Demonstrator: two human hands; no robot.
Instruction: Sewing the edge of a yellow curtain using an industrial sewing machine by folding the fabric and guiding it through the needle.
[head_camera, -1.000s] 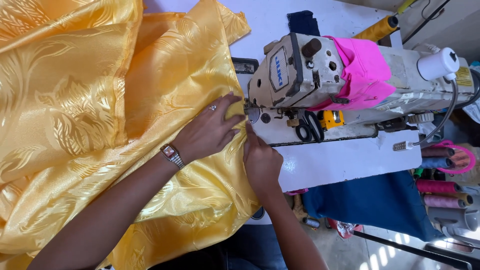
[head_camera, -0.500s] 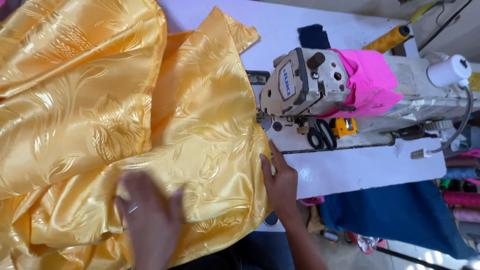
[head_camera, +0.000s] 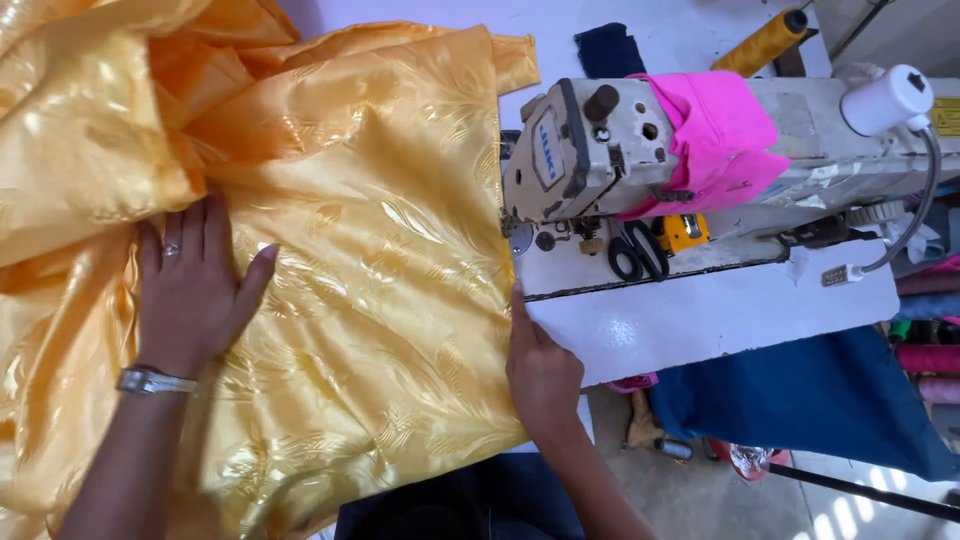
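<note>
Resting now higher on the yellow satin fabric, left hand, fingers spread flat; right hand unmoved, fingers together at its edge.

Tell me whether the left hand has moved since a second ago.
Yes. The left hand has moved left, away from the sewing machine head it was beside, and now lies flat on the yellow fabric.
</note>
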